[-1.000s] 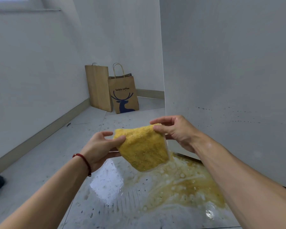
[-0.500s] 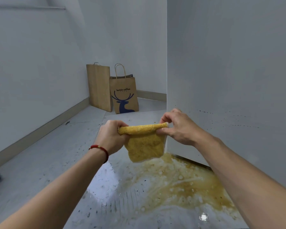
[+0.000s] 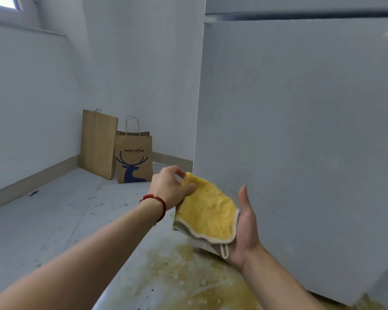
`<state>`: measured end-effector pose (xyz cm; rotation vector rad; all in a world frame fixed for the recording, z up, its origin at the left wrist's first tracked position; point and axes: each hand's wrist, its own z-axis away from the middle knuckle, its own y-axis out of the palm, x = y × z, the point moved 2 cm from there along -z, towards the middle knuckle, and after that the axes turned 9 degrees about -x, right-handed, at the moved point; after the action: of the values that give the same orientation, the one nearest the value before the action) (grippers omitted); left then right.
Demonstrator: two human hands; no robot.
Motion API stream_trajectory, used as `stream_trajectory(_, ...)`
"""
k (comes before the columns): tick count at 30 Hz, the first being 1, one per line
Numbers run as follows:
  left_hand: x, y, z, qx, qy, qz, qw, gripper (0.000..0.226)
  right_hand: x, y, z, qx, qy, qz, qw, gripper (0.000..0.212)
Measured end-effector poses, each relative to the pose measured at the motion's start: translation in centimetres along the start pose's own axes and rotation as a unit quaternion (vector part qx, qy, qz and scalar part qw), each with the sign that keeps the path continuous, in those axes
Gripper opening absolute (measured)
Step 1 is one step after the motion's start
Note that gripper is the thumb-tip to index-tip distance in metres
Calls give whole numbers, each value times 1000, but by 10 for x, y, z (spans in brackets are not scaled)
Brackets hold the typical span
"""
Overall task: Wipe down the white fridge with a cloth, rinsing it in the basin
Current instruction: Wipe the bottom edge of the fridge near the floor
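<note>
A folded yellow cloth (image 3: 207,212) with a pale trim and a small loop lies across the flat palm of my right hand (image 3: 246,227), whose fingers are straight. My left hand (image 3: 170,189), with a red band at the wrist, pinches the cloth's top left corner between thumb and fingers. The white fridge (image 3: 300,142) stands directly to the right of both hands, its side face close behind the right hand. No basin is in view.
A yellowish-brown wet stain (image 3: 188,280) spreads over the grey tiled floor at the fridge's foot. Two brown paper bags, a plain paper bag (image 3: 98,144) and a deer-logo paper bag (image 3: 133,158), lean in the far corner. White walls close the left and back.
The cloth hung stretched between both hands; now it lies folded on my opened right palm, held at one corner by my left hand. The view has tilted up, showing more of the fridge.
</note>
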<state>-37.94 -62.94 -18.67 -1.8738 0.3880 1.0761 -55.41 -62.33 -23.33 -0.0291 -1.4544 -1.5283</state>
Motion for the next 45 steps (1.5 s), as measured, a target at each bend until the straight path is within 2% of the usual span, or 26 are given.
stream_trajectory(3,-18,11,-10,-35,11,40,999,25,31,-5,13,-114,-155,123,974,47)
stream_trajectory(5,-22,17,-15,-45,-23,108,993,20,44,-12,21,-172,-316,232,904,36)
stream_trajectory(6,-20,19,-15,-48,-46,141,988,19,48,-11,25,-192,-415,298,838,39)
stream_trajectory(7,-16,22,-16,-48,-59,162,984,19,53,-8,28,-204,-505,362,756,49)
stream_trajectory(10,-1,24,-19,-49,-83,173,980,21,65,6,23,-218,-689,507,470,73)
stream_trajectory(11,4,22,-22,-53,-95,183,977,22,69,8,10,-216,-707,546,394,74)
stream_trajectory(13,13,20,-25,-56,-121,206,969,24,76,2,-27,-239,-675,648,260,80)
stream_trajectory(14,18,18,-27,-57,-127,208,968,24,76,-7,-53,-239,-631,706,214,85)
stream_trajectory(15,24,17,-29,-60,-126,203,969,24,71,-18,-78,-225,-583,758,187,92)
stream_trajectory(17,35,16,-30,-69,-122,195,971,23,55,-40,-120,-181,-512,824,160,97)
stream_trajectory(20,48,22,-36,-94,-111,180,973,21,32,-56,-163,-163,-503,833,163,79)
stream_trajectory(21,50,27,-36,-105,-114,178,972,20,26,-56,-173,-128,-501,842,152,75)
stream_trajectory(24,42,53,-29,-122,-119,172,970,20,12,-65,-192,16,-455,889,45,74)
stream_trajectory(25,39,62,-25,-119,-116,167,972,22,11,-70,-191,26,-483,874,48,73)
stream_trajectory(26,36,69,-21,-108,-109,161,975,24,14,-80,-183,6,-510,858,69,75)
stream_trajectory(28,34,80,-18,-86,-84,137,983,33,35,-108,-150,-78,-532,838,86,81)
stream_trajectory(30,36,85,-14,-67,-58,107,990,39,72,-152,-96,-208,-548,807,77,80)
stream_trajectory(31,39,83,-13,-68,-49,97,992,42,91,-174,-70,-282,-560,773,96,78)
stream_trajectory(32,38,83,-14,-68,-35,88,993,45,113,-193,-47,-364,-562,733,120,76)
stream_trajectory(34,37,85,-13,-69,-21,72,995,48,147,-220,-19,-493,-550,643,204,77)
stream_trajectory(36,29,87,-10,-76,8,72,995,46,155,-219,-22,-550,-559,555,278,76)
stream_trajectory(38,8,97,1,-77,59,88,991,40,142,-195,-38,-591,-557,492,312,74)
stream_trajectory(40,-17,111,16,-62,105,112,986,37,108,-167,-70,-573,-550,531,296,75)
stream_trajectory(41,-30,123,26,-46,125,120,984,37,88,-161,-85,-522,-552,592,270,76)
stream_trajectory(43,-51,145,45,-12,150,136,979,39,60,-164,-99,-375,-549,727,169,77)
stream_trajectory(45,-58,154,56,8,159,149,976,42,79,-182,-83,-266,-571,774,72,73)
